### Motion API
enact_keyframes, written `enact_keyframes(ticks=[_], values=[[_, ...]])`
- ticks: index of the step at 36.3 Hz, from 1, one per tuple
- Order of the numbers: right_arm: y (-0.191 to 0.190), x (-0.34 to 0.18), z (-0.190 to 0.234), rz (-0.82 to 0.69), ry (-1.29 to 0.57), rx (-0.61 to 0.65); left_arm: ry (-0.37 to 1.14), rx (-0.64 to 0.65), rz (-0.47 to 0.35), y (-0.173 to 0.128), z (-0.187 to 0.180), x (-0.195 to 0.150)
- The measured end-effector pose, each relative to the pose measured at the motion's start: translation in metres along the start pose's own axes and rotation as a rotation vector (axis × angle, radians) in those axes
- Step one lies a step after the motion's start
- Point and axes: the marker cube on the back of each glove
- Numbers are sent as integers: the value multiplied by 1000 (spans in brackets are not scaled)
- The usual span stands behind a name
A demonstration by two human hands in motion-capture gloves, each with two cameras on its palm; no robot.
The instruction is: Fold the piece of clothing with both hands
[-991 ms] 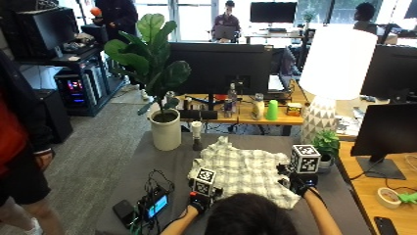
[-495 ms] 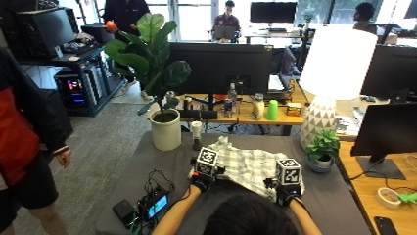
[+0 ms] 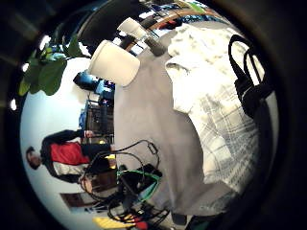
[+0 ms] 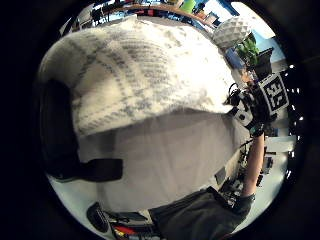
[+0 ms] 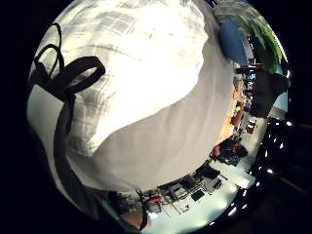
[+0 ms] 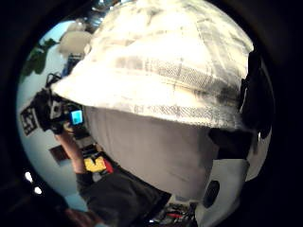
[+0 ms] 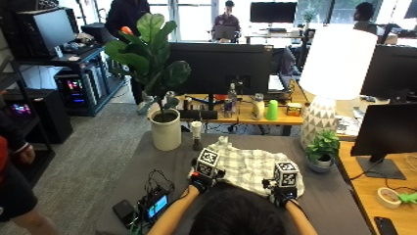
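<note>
A white and grey plaid cloth garment [image 7: 251, 164] lies crumpled on the grey table [image 7: 163, 164], just in front of the tall white plant pot [image 7: 166, 134]. The left hand [image 7: 200, 182] and right hand [image 7: 281, 193] sit at the garment's near corners, likely to lift that edge for a fold. I cannot tell whether their fingers pinch the cloth.

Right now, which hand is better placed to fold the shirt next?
Neither clearly: the left hand and right hand sit at opposite near corners of the shirt, so both probably lift together.
</note>
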Motion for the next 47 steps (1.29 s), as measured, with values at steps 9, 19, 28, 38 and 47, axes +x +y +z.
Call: enact_keyframes(ticks=[9,19,28,38,47], values=[[-9,30,11,-101,71,27,-40,-105,167,55,-23,9],[53,26,-74,-116,101,32,-39,-134,248,103,-102,8],[-6,25,-159,17,129,232,-68,-144,81,25,-134,-19],[-87,0,-163,177,151,328,-132,-250,-179,-44,-104,-31],[-141,0,-103,238,41,275,-133,-456,-201,-61,-22,-25]])
